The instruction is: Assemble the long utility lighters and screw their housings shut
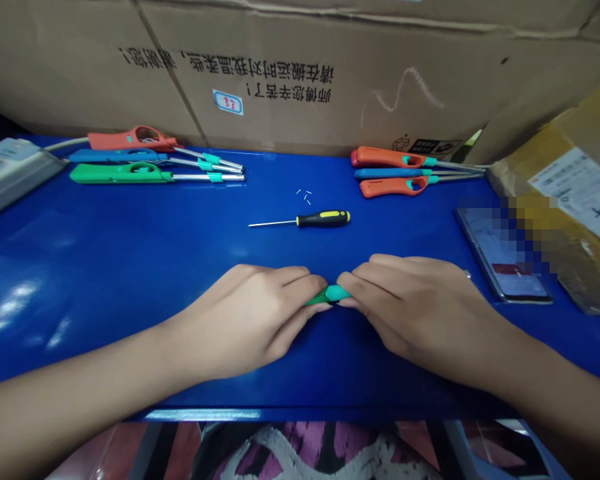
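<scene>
Blue bench (90, 267), both hands (240, 320) (410, 313) pinching green piece (330, 294)

Light even, fairly bright; white glare on blue tabletop (15, 310) at left; faint shadows under left hand (240, 320) and right hand (420, 317); frame edges bowed, wide-angle.

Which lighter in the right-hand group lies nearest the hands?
The lower orange utility lighter, frontmost of the group and nearest the right hand; the blue lighter and the other orange lighter lie behind it.
</scene>
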Demonstrator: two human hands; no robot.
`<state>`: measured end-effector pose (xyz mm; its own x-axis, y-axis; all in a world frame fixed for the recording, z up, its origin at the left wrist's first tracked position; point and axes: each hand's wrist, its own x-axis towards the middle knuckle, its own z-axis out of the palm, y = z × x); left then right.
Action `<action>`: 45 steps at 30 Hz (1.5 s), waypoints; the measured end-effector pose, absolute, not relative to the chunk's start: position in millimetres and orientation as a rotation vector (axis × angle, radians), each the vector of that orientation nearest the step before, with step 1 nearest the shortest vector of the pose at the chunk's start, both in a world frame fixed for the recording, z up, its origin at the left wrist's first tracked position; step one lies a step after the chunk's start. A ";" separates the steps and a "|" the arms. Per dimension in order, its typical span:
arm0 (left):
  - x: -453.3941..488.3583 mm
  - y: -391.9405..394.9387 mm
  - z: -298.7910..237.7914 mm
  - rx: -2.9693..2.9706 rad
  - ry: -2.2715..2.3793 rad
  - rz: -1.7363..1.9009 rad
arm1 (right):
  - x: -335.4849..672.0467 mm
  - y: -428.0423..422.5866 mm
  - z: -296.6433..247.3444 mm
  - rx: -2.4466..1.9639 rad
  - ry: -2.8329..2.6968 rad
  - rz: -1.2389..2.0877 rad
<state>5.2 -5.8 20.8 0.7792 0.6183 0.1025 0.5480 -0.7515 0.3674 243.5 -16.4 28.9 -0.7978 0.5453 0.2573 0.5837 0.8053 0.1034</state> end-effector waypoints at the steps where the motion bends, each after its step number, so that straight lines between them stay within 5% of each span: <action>1: 5.3 -6.4 21.1 2.632 0.893 0.314 | 243.9 -16.9 30.4 -0.880 -2.769 -0.257; 45: 6.2 -11.6 13.7 2.889 0.850 0.263 | 225.1 -20.6 11.2 -0.771 -2.732 -0.271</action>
